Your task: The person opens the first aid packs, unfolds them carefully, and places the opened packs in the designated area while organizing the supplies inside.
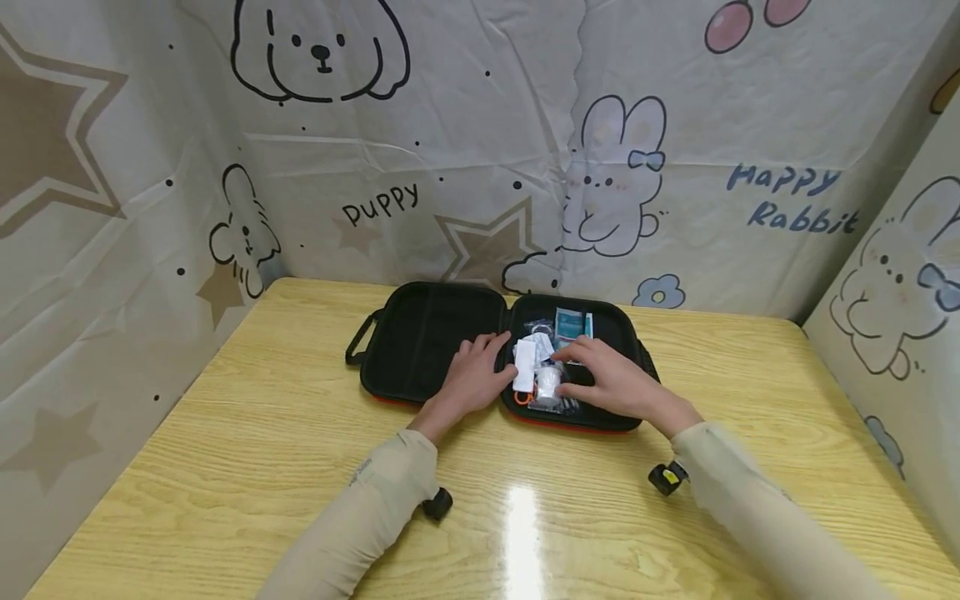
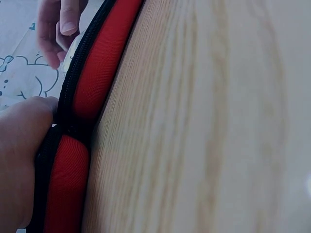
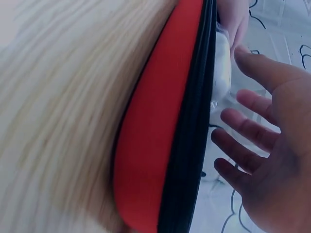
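Note:
A black case (image 1: 435,329) with a red outer shell (image 3: 150,131) lies unfolded on the table. Its right half holds a white flat packet (image 1: 524,363), a wrapped white roll (image 1: 548,385), an orange loop (image 1: 522,399) and teal-and-white packets (image 1: 573,322). My left hand (image 1: 477,375) lies across the seam between the halves, fingers extended, thumb close to the white packet. Over the right half, my right hand (image 1: 618,382) hovers with fingers spread and gently bent beside the roll. The right wrist view shows nothing in its palm; the left fingertips are partly hidden in the left wrist view.
The wooden table (image 1: 300,467) spreads around the case. A carry handle (image 1: 362,337) sticks out at the case's left side. Printed cloth walls (image 1: 420,142) stand behind and at both sides. Small black devices (image 1: 437,505) hang under both wrists.

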A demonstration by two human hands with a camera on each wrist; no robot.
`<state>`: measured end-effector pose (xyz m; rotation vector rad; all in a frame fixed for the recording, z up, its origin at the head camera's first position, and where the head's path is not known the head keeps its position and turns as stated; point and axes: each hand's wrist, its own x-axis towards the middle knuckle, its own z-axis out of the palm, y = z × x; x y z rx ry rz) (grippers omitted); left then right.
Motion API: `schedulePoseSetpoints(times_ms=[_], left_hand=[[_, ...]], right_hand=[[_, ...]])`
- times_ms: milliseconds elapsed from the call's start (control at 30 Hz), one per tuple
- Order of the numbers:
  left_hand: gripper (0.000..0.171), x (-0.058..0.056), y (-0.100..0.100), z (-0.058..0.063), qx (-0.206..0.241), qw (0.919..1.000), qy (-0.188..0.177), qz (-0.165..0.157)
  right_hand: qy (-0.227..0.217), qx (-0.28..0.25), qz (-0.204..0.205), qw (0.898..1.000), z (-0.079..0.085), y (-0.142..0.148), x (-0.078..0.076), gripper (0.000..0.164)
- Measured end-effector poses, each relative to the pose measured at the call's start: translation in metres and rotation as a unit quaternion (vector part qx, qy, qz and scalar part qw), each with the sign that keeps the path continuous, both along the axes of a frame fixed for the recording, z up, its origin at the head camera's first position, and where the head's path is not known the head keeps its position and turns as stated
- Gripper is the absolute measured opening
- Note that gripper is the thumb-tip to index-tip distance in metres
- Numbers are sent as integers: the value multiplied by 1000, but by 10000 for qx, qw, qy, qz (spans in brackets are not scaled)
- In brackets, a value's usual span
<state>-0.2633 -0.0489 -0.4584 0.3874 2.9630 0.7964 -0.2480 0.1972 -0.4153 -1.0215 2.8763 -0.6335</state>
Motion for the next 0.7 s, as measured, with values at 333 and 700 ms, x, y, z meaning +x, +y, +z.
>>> schedulePoseSetpoints(times_ms=[333,700], left_hand=[[62,1,0,-1,-27,10000,-15,18],[63,0,0,1,-36,10000,-2,9]], right_hand=[[28,320,-65,9995,-5,-15,2,59],[179,55,-418,9990,7,5,4,55]])
